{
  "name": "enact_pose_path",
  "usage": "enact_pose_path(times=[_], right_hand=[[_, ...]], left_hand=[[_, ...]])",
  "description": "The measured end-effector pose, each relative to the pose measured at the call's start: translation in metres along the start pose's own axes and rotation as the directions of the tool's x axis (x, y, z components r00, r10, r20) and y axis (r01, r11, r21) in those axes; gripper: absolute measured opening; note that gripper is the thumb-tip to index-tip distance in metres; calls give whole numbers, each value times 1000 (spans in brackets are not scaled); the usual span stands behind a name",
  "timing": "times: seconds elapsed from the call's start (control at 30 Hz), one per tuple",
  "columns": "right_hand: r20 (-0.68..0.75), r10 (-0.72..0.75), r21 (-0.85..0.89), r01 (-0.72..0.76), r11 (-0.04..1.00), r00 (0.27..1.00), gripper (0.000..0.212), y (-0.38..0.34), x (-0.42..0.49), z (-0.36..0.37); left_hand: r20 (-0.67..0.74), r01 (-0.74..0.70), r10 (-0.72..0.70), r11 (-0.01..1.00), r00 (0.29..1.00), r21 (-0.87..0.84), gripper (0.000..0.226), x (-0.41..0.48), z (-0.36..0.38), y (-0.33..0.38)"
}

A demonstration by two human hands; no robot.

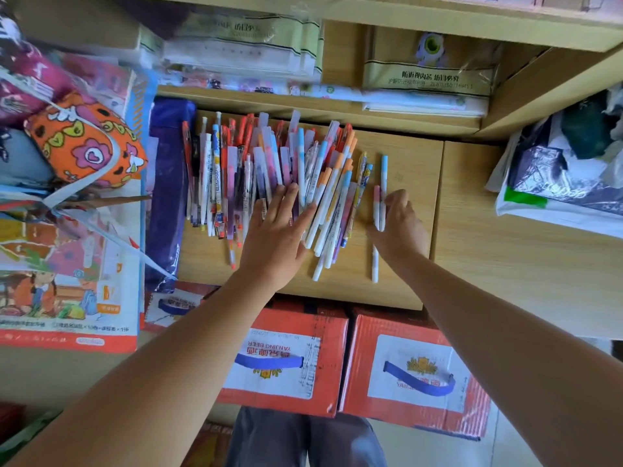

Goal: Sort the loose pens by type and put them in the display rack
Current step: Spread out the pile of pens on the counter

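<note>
While our left hand (276, 230), fingers straight and spread, is pressing on the pen pile (236, 170) at the wooden top's (411, 156) ten o'clock, we are pinning it against rolling. At the pile's three o'clock our right hand (399, 220) is pinching two white pens (380, 210); we are judging it best to be drawing only matching ones clear.

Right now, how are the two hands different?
The left hand lies flat with straight fingers on the big pen pile; the right hand curls around two separated pens. The left hand is over the pile, the right hand beside it. Both reach over the wooden top.
</note>
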State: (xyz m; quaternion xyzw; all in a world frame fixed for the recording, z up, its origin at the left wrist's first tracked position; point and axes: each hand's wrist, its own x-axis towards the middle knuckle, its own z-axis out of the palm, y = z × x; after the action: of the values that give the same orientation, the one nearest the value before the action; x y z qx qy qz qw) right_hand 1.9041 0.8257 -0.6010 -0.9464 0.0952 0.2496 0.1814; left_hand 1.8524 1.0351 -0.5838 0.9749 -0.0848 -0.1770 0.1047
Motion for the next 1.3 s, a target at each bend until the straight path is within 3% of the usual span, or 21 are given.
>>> enact_pose_path(times=[0.2, 0.47, 0.57, 0.67, 0.83, 1.07, 1.3], right_hand=[[27, 94, -7, -94, 996, 995, 36, 8, 5, 1], [-112, 67, 107, -55, 993, 991, 37, 13, -6, -1], [-211, -49, 154, 83, 985, 976, 34, -9, -9, -1], [-195, -209, 168, 243, 956, 958, 29, -47, -10, 9], [-128, -57, 54, 65, 996, 990, 36, -77, -9, 27], [-128, 40, 26, -37, 999, 991, 24, -67, -7, 26], [-153, 23, 16, -21, 1000, 988, 34, -55, -16, 19]], left_hand=[[-60, -26, 26, 1000, 998, 12, 71, -1, 9, -6], [-129, -80, 84, 996, 988, 36, 68, -7, 6, -22], [-130, -54, 58, 998, 990, 37, 67, -9, 3, -29], [-137, -74, 81, 996, 987, 50, 64, -9, 4, -36], [-152, -97, 106, 993, 983, 68, 60, -10, 4, -40], [-119, -91, 99, 994, 988, 66, 57, -7, 1, -38], [-161, -122, 133, 989, 978, 78, 49, -4, -7, -28]])
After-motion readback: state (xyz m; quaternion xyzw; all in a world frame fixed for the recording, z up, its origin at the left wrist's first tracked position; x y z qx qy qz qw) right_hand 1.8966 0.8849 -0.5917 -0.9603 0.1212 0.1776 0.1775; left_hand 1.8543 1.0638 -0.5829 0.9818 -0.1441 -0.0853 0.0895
